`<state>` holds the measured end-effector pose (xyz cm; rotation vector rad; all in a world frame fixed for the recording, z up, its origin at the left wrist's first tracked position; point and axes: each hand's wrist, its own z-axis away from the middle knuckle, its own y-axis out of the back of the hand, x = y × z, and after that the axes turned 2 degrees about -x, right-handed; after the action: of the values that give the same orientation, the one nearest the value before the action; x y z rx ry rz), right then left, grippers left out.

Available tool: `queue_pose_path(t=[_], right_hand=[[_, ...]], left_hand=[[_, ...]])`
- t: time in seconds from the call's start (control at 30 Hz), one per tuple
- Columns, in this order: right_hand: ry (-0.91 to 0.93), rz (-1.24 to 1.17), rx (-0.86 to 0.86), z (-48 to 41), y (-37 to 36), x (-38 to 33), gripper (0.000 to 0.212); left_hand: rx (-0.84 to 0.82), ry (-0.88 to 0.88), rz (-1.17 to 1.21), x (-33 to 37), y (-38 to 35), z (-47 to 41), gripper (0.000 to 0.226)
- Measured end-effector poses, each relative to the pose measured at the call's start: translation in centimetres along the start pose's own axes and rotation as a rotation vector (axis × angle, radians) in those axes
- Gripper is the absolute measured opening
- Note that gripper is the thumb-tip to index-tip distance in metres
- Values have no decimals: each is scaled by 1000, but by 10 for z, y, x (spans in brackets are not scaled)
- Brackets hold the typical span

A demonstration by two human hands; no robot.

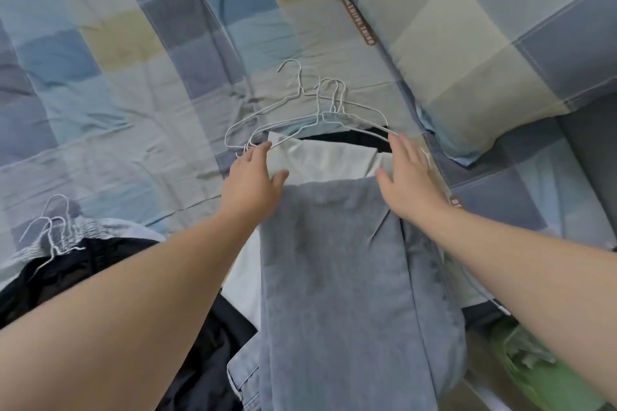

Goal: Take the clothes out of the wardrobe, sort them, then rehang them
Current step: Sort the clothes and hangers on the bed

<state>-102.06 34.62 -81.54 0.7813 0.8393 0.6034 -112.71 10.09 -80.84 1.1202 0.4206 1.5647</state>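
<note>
Evidently well into the sorting, judging by how things lie. No wardrobe in view; clothes out of it and spread over the checked bedsheet (117, 77) in two heaps.

On the left, a heap of dark clothes (50, 284) with a small bundle of hangers (55, 227) lying on top. In the middle, a neater stack: black garment (350, 136) lowest, white garment (324, 162) over it, folded grey-blue trousers (334, 260) uppermost and running down toward the camera. Beside the lower end of the trousers, a scrap of pale denim (243, 377) with a pocket. At the far end of the stack, a cluster of bare wire hangers (330, 103), some tucked under the white and black cloth.

Rehanging not begun, as far as can be judged: nothing on a rail, trousers not on any hanger. Likely left to do: finish the piles, put each piece on a hanger, carry all back.

Left hand (253, 183): spread, palm down, at the top left corner of the trousers, fingertips reaching onto the white garment and right at the lowest wire; cannot tell whether touching it. Right hand (412, 177): likewise spread and flat, at the top right corner, fingers over the white garment's edge. Neither pinching nor gripping anything. Trousers' top edge between the two hands, under both palms.
</note>
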Motion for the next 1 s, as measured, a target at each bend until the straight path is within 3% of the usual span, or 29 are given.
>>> queue_pose_path(t=[0.23,0.5,0.63,1.0], right_hand=[[-16,76,-115,62,13,-3,67],[-47,204,-186,178,69,-55,68],[-89,236,-142,242,85,-88,68],[-259,214,81,425,89,-161,70]], left_hand=[[-72,-28,-101,0,10,65,68],[-106,-140,-231,14,74,164,69],[-118,-186,-197,20,112,207,71],[-206,-643,-433,18,176,325,75]])
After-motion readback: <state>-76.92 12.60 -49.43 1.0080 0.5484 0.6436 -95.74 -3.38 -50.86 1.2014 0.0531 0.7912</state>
